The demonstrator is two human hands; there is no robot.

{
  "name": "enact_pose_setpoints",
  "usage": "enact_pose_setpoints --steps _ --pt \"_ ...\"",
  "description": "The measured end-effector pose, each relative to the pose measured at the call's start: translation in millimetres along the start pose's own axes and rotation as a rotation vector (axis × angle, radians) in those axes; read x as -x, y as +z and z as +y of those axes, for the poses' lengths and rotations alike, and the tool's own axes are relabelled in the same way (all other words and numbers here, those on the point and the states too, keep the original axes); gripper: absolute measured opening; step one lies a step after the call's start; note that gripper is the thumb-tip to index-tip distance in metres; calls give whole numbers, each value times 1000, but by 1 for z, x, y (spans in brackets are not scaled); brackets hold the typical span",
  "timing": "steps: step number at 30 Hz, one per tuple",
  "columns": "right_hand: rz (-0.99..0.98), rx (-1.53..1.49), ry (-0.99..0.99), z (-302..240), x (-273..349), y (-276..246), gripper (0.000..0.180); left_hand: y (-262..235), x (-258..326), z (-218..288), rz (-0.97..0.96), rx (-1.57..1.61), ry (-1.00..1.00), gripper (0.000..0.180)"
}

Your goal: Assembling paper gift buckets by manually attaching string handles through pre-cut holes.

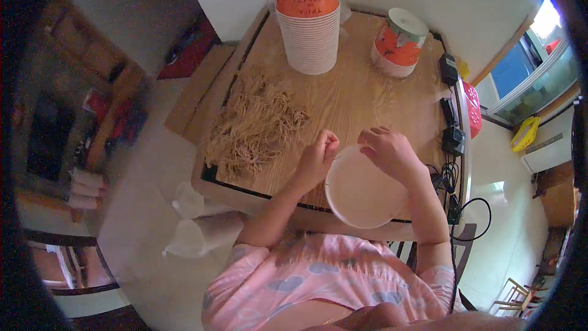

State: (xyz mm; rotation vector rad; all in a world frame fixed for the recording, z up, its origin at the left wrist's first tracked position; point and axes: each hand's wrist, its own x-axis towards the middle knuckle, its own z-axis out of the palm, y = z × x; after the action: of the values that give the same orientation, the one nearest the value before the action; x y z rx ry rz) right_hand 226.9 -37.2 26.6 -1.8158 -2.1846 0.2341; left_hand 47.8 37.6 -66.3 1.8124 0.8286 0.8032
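Note:
In front of me, at the table's near edge, is a white round paper bucket (365,193) with its pale inside toward me. My left hand (320,156) is closed in a pinch beside the bucket's left rim. A thin strand seems to show by its fingertips, but what they hold is too small to make out. My right hand (387,150) bends over the far rim, its fingers curled and closed on the bucket. To the left of my left hand lies a loose, tangled heap of tan twine (257,125).
A tall stack of nested paper buckets (311,40), orange and green on top, stands at the table's far side. Right of it is a shorter bucket stack (398,49). Black adapters (453,140) and cables line the right edge. White bags (199,233) lie below the table's left.

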Motion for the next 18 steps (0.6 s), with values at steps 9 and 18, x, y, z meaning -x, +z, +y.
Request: enact_pose_setpoints --steps 9,18 --pt "-123 -463 167 8 10 12 18 -1 5 45 -243 -8 33 14" --pt "-341 -909 337 2 16 36 18 7 5 40 -212 -19 117 12"
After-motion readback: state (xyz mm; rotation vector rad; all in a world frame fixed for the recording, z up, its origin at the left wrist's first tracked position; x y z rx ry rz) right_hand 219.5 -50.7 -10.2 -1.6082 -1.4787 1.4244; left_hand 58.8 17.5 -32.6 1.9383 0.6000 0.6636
